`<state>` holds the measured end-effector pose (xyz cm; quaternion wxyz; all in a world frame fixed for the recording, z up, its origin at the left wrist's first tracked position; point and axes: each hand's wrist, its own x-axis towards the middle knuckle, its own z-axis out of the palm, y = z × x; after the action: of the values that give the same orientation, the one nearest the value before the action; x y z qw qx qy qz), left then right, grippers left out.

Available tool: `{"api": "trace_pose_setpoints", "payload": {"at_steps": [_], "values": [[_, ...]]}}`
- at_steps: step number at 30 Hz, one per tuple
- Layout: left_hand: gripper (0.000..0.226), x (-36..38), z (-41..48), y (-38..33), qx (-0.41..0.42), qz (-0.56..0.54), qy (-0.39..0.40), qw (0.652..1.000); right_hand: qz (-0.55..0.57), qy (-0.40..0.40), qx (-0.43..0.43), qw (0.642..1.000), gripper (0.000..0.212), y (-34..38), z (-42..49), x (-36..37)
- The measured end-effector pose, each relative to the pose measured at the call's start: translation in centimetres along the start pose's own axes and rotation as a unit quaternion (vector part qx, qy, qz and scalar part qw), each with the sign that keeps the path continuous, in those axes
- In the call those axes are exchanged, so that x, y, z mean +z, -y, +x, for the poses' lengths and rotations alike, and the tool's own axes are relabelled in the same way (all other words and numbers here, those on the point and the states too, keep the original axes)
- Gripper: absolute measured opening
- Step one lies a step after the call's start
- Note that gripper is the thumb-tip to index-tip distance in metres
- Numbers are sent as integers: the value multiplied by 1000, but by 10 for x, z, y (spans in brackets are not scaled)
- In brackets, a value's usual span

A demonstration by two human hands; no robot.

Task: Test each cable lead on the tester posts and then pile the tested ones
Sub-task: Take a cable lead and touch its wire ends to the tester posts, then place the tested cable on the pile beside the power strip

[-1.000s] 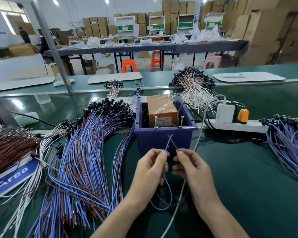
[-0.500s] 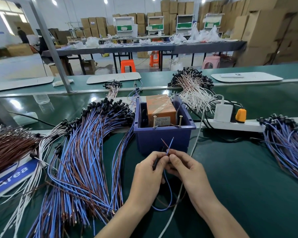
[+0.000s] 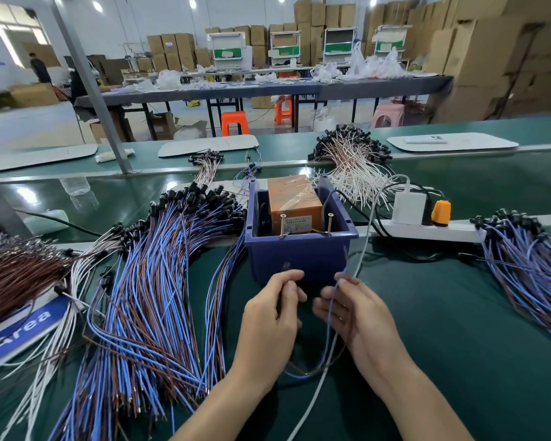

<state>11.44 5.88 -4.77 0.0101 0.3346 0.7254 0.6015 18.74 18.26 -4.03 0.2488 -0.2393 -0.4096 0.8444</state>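
Observation:
A blue bin (image 3: pixel 299 254) holds an orange tester box (image 3: pixel 291 202) with two brass screw posts (image 3: pixel 305 225) at its front rim. Just in front of the bin, my left hand (image 3: pixel 269 316) pinches the dark end of a cable lead. My right hand (image 3: pixel 355 313) grips the lead's blue wire (image 3: pixel 331 313), whose tip points up toward the bin's right corner. The wire loops down between my wrists. A large pile of blue and brown leads (image 3: pixel 147 297) lies to the left. Another pile of leads (image 3: pixel 528 259) lies at the right.
A white power strip (image 3: pixel 427 227) with a white plug and an orange plug runs right of the bin; a white cord (image 3: pixel 318 386) trails toward me. White-and-brown leads (image 3: pixel 350 167) lie behind. Brown wires (image 3: pixel 13 272) and a blue label plate (image 3: pixel 19 329) sit far left.
My hands have drawn apart: the right hand moved right with the blue wire, the left stayed in front of the bin. The wire tips no longer cross between my fingers.

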Motion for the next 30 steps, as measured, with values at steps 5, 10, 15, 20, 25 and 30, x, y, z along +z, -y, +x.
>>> {"api": "trace_pose_setpoints", "payload": {"at_steps": [5,10,15,20,25,30], "values": [[25,-12,3,-13,14,-98,-63,993,83,-80,-17,993,23,13,3,-15],[31,-25,14,-14,-22,-195,-119,973,75,-130,-58,987,26,18,2,-24],[38,-35,19,-16,-34,-220,-131,966,28,-158,-65,985,28,18,0,-22],[33,-30,11,-21,-3,-138,-118,983,-160,-156,-80,971,24,5,-11,-24],[27,-16,13,-30,17,-71,-91,993,-179,-153,-141,962,36,21,-30,-51],[22,18,38,-67,78,-73,-25,994,-199,-235,-199,930,50,63,-65,-116]]}}
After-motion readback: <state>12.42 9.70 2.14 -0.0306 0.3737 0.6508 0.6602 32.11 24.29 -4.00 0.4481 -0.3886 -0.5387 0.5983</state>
